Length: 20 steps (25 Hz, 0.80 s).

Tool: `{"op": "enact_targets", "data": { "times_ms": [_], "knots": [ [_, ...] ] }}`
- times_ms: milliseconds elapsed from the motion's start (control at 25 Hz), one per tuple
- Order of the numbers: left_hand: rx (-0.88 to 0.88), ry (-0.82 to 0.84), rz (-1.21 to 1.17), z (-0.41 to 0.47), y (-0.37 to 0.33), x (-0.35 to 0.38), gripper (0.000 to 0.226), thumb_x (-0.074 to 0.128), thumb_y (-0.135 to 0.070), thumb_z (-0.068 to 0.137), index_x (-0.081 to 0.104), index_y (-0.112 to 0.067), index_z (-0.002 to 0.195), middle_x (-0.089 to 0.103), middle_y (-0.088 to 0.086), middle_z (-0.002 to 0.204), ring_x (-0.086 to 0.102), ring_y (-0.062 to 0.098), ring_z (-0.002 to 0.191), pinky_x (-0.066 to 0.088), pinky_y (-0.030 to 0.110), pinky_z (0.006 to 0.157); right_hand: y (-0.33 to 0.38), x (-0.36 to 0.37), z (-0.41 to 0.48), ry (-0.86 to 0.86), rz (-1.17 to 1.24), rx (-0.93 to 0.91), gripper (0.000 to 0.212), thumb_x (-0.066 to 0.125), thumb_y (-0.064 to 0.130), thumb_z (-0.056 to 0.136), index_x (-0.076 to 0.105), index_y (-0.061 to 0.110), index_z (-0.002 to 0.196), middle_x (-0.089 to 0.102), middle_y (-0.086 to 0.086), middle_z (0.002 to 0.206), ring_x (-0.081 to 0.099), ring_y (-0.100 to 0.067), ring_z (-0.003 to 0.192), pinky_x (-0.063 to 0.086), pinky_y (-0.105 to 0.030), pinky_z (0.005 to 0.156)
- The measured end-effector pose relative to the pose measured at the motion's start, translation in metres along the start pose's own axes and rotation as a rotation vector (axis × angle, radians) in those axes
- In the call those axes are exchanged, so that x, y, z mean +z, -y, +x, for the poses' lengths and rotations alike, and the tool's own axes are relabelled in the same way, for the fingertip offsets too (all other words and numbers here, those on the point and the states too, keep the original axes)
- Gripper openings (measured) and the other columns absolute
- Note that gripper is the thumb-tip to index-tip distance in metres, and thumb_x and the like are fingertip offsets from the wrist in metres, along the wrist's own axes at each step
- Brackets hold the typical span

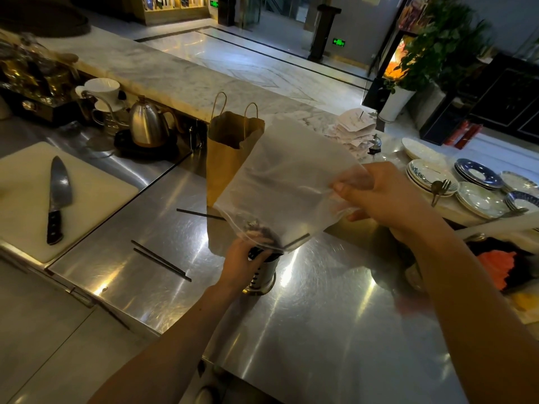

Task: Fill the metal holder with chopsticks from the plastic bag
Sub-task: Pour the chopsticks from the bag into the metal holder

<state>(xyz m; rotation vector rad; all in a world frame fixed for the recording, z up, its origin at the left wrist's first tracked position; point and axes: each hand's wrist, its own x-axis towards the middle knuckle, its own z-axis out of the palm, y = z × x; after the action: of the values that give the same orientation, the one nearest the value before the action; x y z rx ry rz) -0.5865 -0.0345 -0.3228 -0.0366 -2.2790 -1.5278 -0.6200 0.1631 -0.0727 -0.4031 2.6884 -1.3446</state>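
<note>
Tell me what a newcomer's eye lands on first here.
The clear bag, pinched by the right hand, hangs mid-frame over the holder that the left hand grips. Loose chopsticks lie on the steel counter to its left; a knife rests on the white board at far left.

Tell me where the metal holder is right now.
In the head view, the metal holder stands on the steel counter near centre, gripped by the left hand, directly under the plastic bag and in front of the brown paper bag.
</note>
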Motion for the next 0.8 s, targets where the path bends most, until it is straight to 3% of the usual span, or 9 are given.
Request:
{"op": "enact_targets", "data": {
  "times_ms": [160,320,480,640,800],
  "knots": [
    [-0.068,0.008,-0.058,0.002,-0.002,0.0,0.046,0.076,-0.011,0.079,0.062,-0.052,0.095,0.062,-0.025,0.103,0.06,-0.002,0.102,0.045,0.012,0.088,0.003,0.004,0.003,-0.01,0.054,0.01,0.017,0.063,0.014,0.091,0.066,0.014,0.107,0.063,0.016,0.086,0.066,0.007,0.065,0.058,-0.021,0.054],
    [-0.029,0.07,-0.028,0.006,0.006,0.0,0.028,0.077,-0.011,0.077,0.074,-0.026,0.101,0.071,-0.007,0.104,0.064,0.004,0.101,0.052,0.029,0.091,0.007,0.004,0.009,-0.018,0.056,0.01,0.022,0.062,0.015,0.092,0.065,0.01,0.113,0.06,0.018,0.087,0.064,0.012,0.065,0.057,-0.018,0.052],
    [-0.082,0.036,0.047,0.0,0.006,0.002,0.04,0.084,-0.029,0.067,0.069,-0.026,0.103,0.057,-0.009,0.107,0.054,0.0,0.102,0.045,0.012,0.09,0.01,0.004,0.01,-0.018,0.072,-0.004,0.02,0.061,0.015,0.092,0.064,0.011,0.111,0.058,0.018,0.086,0.062,0.015,0.062,0.057,-0.018,0.051],
    [-0.13,-0.048,0.038,0.003,0.006,0.004,0.019,0.078,-0.016,0.076,0.073,-0.025,0.093,0.067,-0.007,0.097,0.061,0.009,0.095,0.051,0.027,0.086,0.01,0.004,0.009,-0.014,0.155,0.0,0.015,0.061,0.013,0.092,0.064,0.012,0.106,0.064,0.012,0.087,0.066,0.009,0.064,0.056,-0.017,0.05],
    [-0.166,-0.061,-0.043,0.005,0.005,0.003,0.029,0.08,-0.018,0.074,0.064,-0.023,0.097,0.069,-0.009,0.095,0.065,0.006,0.093,0.053,0.023,0.083,0.006,0.0,0.006,-0.056,0.157,-0.024,0.015,0.061,0.015,0.092,0.065,0.014,0.106,0.067,0.01,0.088,0.069,0.002,0.07,0.056,-0.019,0.051]
  ]
}}
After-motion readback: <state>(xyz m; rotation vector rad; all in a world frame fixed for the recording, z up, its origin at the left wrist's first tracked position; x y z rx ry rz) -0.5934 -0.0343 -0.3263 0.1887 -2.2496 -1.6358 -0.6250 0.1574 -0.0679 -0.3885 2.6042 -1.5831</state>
